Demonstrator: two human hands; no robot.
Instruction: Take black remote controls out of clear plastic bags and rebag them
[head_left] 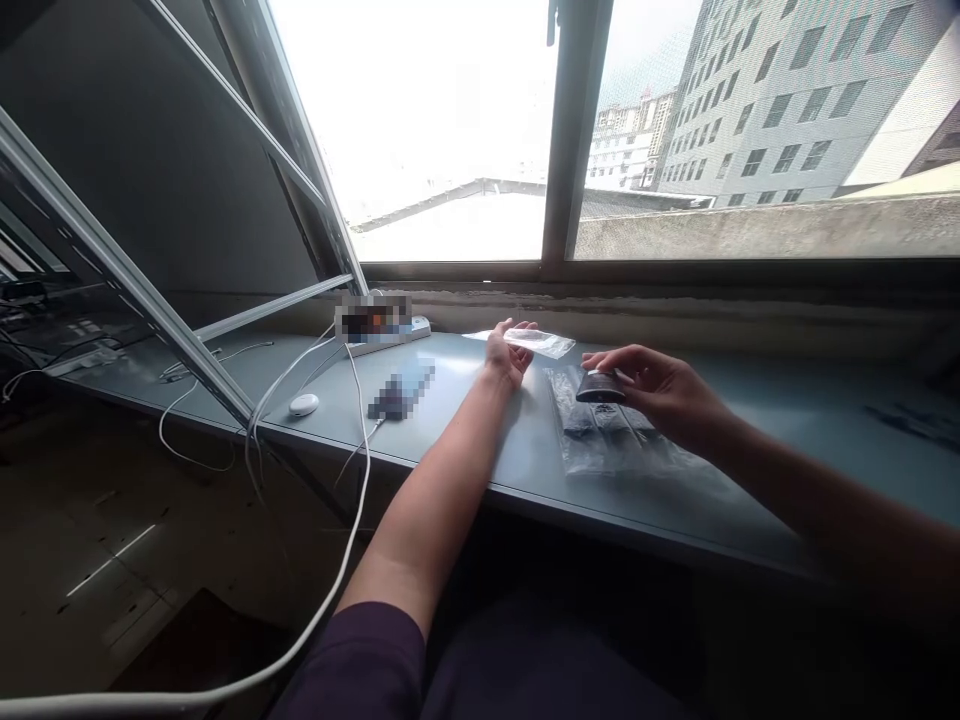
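Note:
Over the table near the window, my left hand (510,355) is closed on a small clear plastic bag (551,344), which sticks out to the right of the fingers. To its right, my right hand (664,388) grips a small dark, flat object with rounded edges (600,388) between thumb and fingers. Its exact kind does not show. Below the right hand lies a larger clear plastic bag (577,455) with dark things inside. The object hangs above that bag, apart from the left hand.
A grey table (517,455) runs along the window. Left on it are a blurred-out phone-like item (401,390), a white round case (304,405) and a power strip (421,327). A white cable (364,500) loops off the front edge, beside a slanted metal frame (150,290).

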